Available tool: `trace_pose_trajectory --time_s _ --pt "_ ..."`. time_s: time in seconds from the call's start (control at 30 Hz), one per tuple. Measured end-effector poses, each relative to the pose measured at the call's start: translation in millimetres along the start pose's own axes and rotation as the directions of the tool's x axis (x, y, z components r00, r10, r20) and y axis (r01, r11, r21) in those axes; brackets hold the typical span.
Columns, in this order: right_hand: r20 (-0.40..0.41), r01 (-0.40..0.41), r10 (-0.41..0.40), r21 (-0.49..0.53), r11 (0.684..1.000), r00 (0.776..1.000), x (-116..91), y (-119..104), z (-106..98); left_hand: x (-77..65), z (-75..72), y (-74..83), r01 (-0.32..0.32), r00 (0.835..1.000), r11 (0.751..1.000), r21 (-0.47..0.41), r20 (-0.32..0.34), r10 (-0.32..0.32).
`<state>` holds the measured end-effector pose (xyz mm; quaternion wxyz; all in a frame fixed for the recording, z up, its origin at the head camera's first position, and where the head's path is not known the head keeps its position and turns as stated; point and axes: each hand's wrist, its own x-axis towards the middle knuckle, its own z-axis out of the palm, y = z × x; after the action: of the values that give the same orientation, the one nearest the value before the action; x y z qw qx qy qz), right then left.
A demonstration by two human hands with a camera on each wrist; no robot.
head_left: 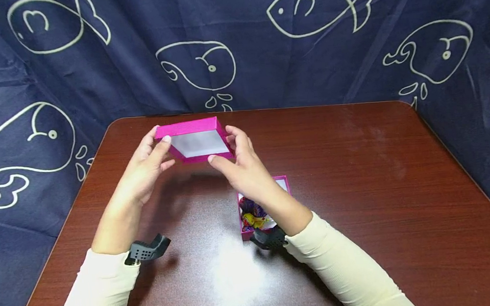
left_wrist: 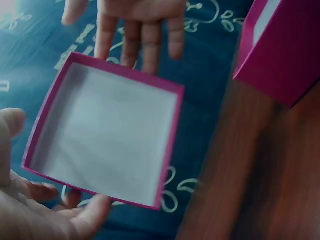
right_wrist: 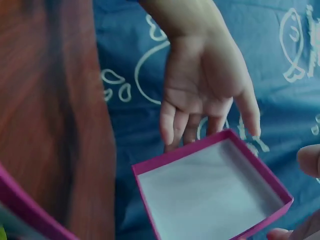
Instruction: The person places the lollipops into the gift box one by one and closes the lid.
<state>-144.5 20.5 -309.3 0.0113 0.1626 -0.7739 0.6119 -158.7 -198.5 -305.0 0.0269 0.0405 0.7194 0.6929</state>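
A pink square box lid (head_left: 198,126) with a white inside is held up above the table between both hands, tilted so that its hollow side faces me. My left hand (head_left: 142,168) holds it at the left side, with the thumb near its corner. On the opposite side my right hand (head_left: 248,165) grips it, fingers behind the edge and thumb by the lower rim. The lid's white inside (left_wrist: 107,132) shows fully in the left wrist view. Below my right forearm stands the pink box (head_left: 241,222), holding colourful wrapped candies (head_left: 253,216); the forearm hides part of it.
A brown wooden table (head_left: 363,186) lies beneath, with a bright glare near its front. Dark blue cloth (head_left: 240,15) with white fish and whale drawings hangs behind and at the sides. A black wrist strap (head_left: 148,249) sits at each wrist.
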Motion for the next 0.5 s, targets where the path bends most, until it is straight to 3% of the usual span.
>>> trace_pose_trajectory --time_s 0.17,0.33,0.5 --pt "-0.053 0.013 -0.008 0.081 0.997 0.999 -3.2 3.0 -21.5 -2.0 21.1 -9.7 -0.161 0.986 0.987 -0.003 -0.044 0.161" --pt "-0.088 0.027 -0.009 0.204 0.979 0.996 -8.6 10.4 -42.9 -7.7 39.4 -21.3 -0.321 0.944 0.946 0.051 -0.064 0.324" --pt "-0.031 0.101 -0.099 0.066 0.993 0.995 -17.3 22.7 -72.8 -19.7 49.6 -29.2 -0.464 0.886 0.883 0.072 0.045 0.462"
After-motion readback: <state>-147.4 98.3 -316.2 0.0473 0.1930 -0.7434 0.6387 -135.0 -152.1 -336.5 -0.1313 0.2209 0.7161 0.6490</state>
